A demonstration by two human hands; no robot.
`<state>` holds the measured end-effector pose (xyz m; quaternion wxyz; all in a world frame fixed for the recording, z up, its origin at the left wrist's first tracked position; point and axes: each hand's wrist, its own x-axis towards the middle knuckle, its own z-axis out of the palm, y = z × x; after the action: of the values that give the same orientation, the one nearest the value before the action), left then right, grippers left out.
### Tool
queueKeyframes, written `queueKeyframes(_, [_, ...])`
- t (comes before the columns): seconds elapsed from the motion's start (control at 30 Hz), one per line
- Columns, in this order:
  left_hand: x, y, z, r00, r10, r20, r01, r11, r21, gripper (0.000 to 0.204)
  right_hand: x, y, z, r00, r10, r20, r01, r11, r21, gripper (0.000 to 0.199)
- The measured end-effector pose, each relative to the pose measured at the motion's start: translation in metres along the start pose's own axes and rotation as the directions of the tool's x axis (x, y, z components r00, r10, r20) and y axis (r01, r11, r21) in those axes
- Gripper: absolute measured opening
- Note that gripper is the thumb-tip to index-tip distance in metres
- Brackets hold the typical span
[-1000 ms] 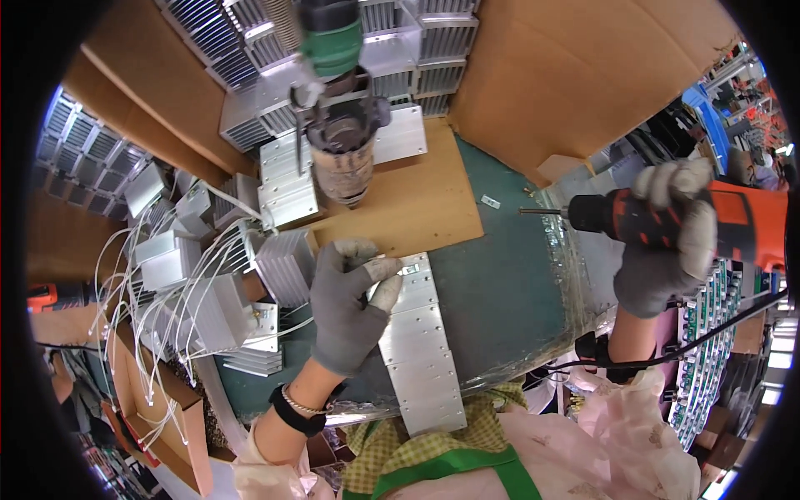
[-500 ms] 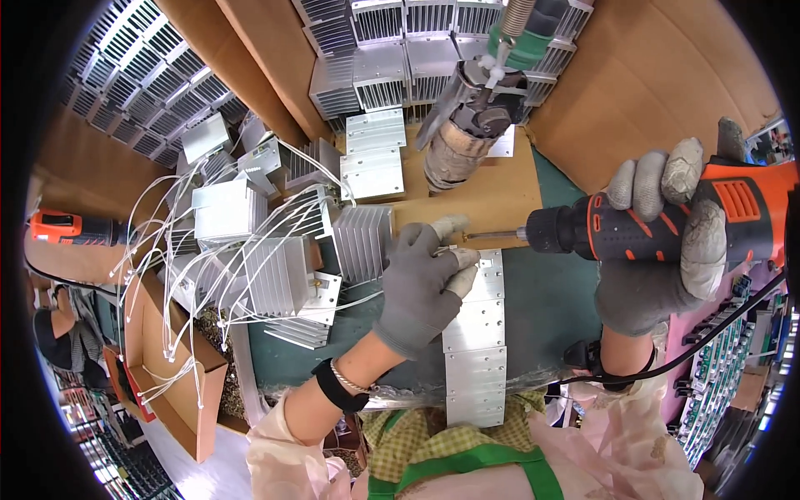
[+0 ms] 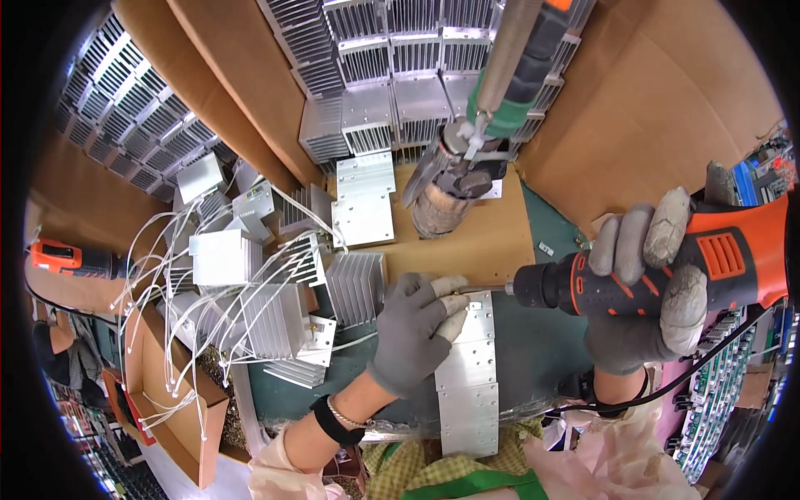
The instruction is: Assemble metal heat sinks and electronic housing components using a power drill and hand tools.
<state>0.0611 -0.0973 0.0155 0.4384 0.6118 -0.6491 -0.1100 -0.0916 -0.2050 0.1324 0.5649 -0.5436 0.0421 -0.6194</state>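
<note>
In my gloved right hand (image 3: 637, 250) is an orange and black power screwdriver (image 3: 725, 237), held level with its long thin bit (image 3: 492, 289) pointing left. My gloved left hand (image 3: 412, 333) has its thumb and fingers pinched at the bit's tip. A small brass-coloured bit, perhaps a screw, glints there, mostly hidden by the fingertips. Just below the tip lies a row of flat silver metal plates (image 3: 468, 417) with small holes, running toward me over the bench edge. The left hand covers part of the upper plates' left side.
Finned heat sinks with white wires (image 3: 267, 321) crowd the left. A second tool (image 3: 450, 196) hangs from a spring above a cardboard sheet (image 3: 500, 242). Stacked heat sinks (image 3: 367, 112) stand behind. Far left are an open cardboard box (image 3: 171, 400) and another orange screwdriver (image 3: 62, 257).
The whole view has shifted, so the bench sits lower in the picture. The screwdriver has come slightly left and nearer the plates' far end. The left fingers stay pinched at the bit tip.
</note>
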Motion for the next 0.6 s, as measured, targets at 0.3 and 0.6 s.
queueKeyframes(0.3, [0.0004, -0.0005, 0.0014, 1.0, 0.018, -0.009, -0.018, 1.0, 0.0, 0.023, 0.0, 0.0037, -0.0008, 0.997, 0.072, -0.021, -0.071, 0.997, 0.03, 0.078])
queueKeyframes(0.6, [-0.0005, 0.0, 0.0016, 0.999, 0.0, -0.036, 0.001, 1.0, 0.018, 0.024, 0.0052, -0.0009, -0.0022, 0.997, 0.073, -0.002, -0.073, 0.995, 0.061, 0.077])
